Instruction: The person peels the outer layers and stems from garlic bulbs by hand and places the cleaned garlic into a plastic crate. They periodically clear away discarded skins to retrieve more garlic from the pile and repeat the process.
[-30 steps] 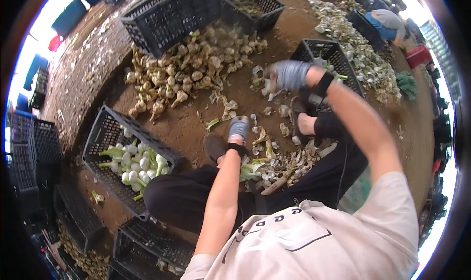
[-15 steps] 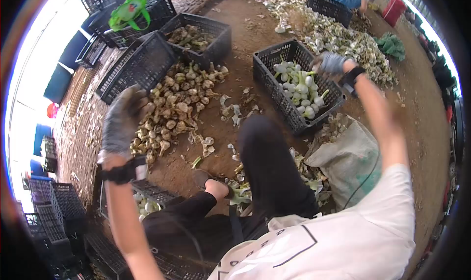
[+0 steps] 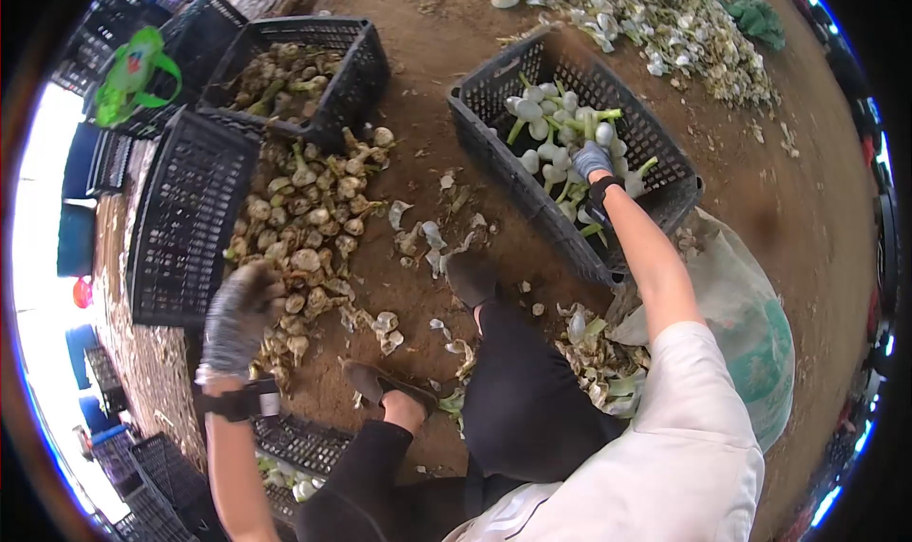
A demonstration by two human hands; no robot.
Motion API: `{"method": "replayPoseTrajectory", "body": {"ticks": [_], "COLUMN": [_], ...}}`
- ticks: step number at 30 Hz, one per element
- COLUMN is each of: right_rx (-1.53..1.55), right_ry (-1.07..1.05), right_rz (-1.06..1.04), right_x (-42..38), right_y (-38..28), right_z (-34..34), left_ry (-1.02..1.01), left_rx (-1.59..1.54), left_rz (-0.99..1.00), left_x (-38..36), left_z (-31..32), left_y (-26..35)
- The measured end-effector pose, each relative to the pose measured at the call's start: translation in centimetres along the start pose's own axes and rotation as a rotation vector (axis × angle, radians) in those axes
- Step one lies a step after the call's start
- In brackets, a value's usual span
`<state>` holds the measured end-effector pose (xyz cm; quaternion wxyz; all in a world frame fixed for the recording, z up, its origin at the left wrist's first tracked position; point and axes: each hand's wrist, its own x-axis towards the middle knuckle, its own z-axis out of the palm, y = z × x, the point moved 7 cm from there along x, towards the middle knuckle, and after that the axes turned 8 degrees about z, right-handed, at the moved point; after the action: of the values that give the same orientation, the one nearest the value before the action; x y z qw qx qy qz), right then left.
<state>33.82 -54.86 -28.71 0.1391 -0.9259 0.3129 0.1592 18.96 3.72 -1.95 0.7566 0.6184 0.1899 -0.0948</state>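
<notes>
My right hand (image 3: 594,161), in a grey glove, is down inside a black plastic crate (image 3: 494,157), closed around a pale garlic bulb among the others. Cleaned white garlic bulbs (image 3: 548,148) with trimmed green stems lie heaped about it, and its fingertips are partly hidden. My left hand (image 3: 242,316), gloved as well with dark, dirty fingers, hovers at the near left side of a pile of unpeeled garlic bulbs (image 3: 309,224). Motion smears its fingers, so I cannot see whether anything is in them.
A second crate (image 3: 366,76) holds more rough garlic, and a tipped crate (image 3: 190,219) borders the pile. A whitish sack (image 3: 736,323) stands at my right. Peeled skins (image 3: 665,29) cover the ground behind. A low crate (image 3: 299,442) with white bulbs sits by my leg.
My right hand has moved from the crate's right rim down among the white bulbs. My left hand stays near the rough garlic, slightly lower. The view has tilted down and shifted.
</notes>
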Motion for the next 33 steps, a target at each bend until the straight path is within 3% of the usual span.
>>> {"method": "replayPoseTrajectory", "body": {"ticks": [1,2,3,5,6,7,8,10,12,14,15,16,17,18,19,20,21,22,24,25,26,28,30,32,33], "right_rx": [0.039,-0.241,0.145,1.077,1.263,1.189,0.740,0.895,1.085,1.122,0.867,0.421,-0.007,-0.518,-0.877,-0.761,-0.741,-0.883,-0.779,-0.779,-0.722,-0.637,-0.698,-0.703,-0.686], "right_ry": [0.105,0.248,-0.005,-0.428,-0.593,-0.614,-0.436,-0.842,-1.094,-0.914,-0.816,-0.679,-0.402,-0.398,-0.362,-0.514,-0.519,-0.495,-0.215,-0.210,-0.202,-0.187,-0.311,-0.259,-0.287], "right_rz": [-0.157,-0.463,-0.412,-0.135,-0.250,-0.358,-0.609,-0.615,-0.623,-0.401,-0.354,-0.443,-0.658,-0.492,-0.385,-0.462,-0.349,-0.400,-0.293,-0.296,-0.266,-0.216,-0.305,-0.415,-0.393], "right_x": [5.5,5.1,2.1,-5.7,-9.4,-12.1,-13.8,-19.2,-20.5,-15.5,-13.9,-12.4,-8.7,-11.7,-9.5,-11.4,-12.5,-11.2,-8.5,-8.2,-8.0,-8.1,-8.5,-7.0,-6.3], "right_y": [1.5,0.7,1.0,0.9,-1.0,-2.3,-3.7,-6.3,-7.0,-3.8,-2.9,-1.8,1.6,0.7,4.5,2.8,0.6,1.8,4.1,4.3,4.5,3.5,3.0,3.7,3.8], "right_z": [4.0,3.0,-0.2,-7.8,-10.9,-13.1,-15.2,-15.8,-16.2,-15.3,-13.5,-11.1,-5.5,-5.2,0.4,0.8,-0.8,1.2,2.1,2.3,2.6,1.8,0.7,0.1,-1.1], "left_ry": [-0.074,-0.284,-0.195,-0.299,-0.348,-0.398,-0.523,-0.638,-0.656,-0.708,-0.675,-0.641,-0.529,-0.524,-0.527,-0.534,-0.528,-0.520,-0.272,-0.364,-0.354,-0.384,-0.322,-0.230,-0.236], "left_rx": [-0.101,-0.187,-0.134,-0.208,-0.267,-0.320,-0.391,-0.585,-0.925,-1.026,-1.013,-0.999,-0.969,-0.966,-0.959,-0.951,-0.850,-0.749,-1.057,-1.105,-0.936,-1.085,-1.046,-1.109,-1.090], "left_rz": [-0.071,-0.136,-0.166,-0.310,-0.336,-0.354,-0.314,-0.311,-0.413,-0.482,-0.458,-0.434,-0.512,-0.605,-0.653,-0.697,-0.729,-0.761,-0.832,-0.788,-0.764,-0.808,-0.763,-0.864,-0.816], "left_x": [1.6,3.2,3.5,4.9,5.4,5.4,5.1,4.8,4.8,4.9,5.4,5.7,5.5,5.0,4.1,3.0,1.3,-0.5,-1.4,-1.2,-1.6,-2.6,-2.9,-3.2,-2.9], "left_z": [2.0,5.6,8.0,13.1,15.3,17.9,20.7,24.9,27.8,28.0,26.8,25.8,25.2,24.8,24.8,25.0,25.0,24.7,23.3,22.8,21.8,21.5,20.2,19.1,18.1], "left_y": [-2.9,-5.3,-7.2,-11.5,-13.7,-14.8,-15.1,-15.6,-15.9,-16.4,-17.1,-17.6,-17.9,-18.4,-19.1,-20.4,-22.8,-25.0,-25.7,-25.1,-25.3,-24.7,-25.0,-26.4,-27.7]}}
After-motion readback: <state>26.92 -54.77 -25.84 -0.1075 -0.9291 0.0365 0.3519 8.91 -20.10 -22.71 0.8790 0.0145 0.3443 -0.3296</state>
